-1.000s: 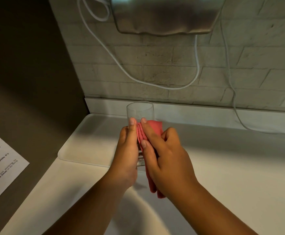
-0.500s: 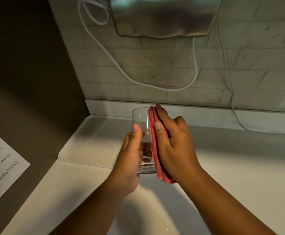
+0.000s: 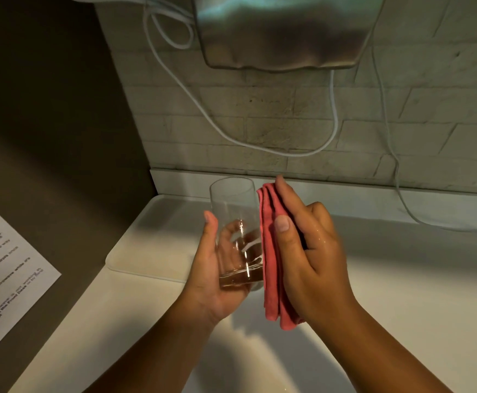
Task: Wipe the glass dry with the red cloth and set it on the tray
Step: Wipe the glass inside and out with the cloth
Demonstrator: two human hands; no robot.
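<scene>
A clear, straight-sided glass (image 3: 235, 211) is held upright above the counter, in front of the white tray (image 3: 157, 239). My left hand (image 3: 217, 276) cups its lower half from the left and behind, thumb on the near side. My right hand (image 3: 308, 251) presses a folded red cloth (image 3: 269, 251) flat against the right wall of the glass. The cloth hangs down past the glass's base. Water drops show on the back of my right hand.
The tray lies on a white counter (image 3: 401, 279) against a brick wall. A steel hand dryer (image 3: 282, 29) hangs above with white cables (image 3: 260, 146) looping down. A printed paper sheet (image 3: 1, 279) is on the dark surface at left. A basin edge (image 3: 231, 358) shows below my arms.
My right hand with the cloth has slid from the near side of the glass round to its right side and upward. My left hand's grip has dropped lower, baring the glass front.
</scene>
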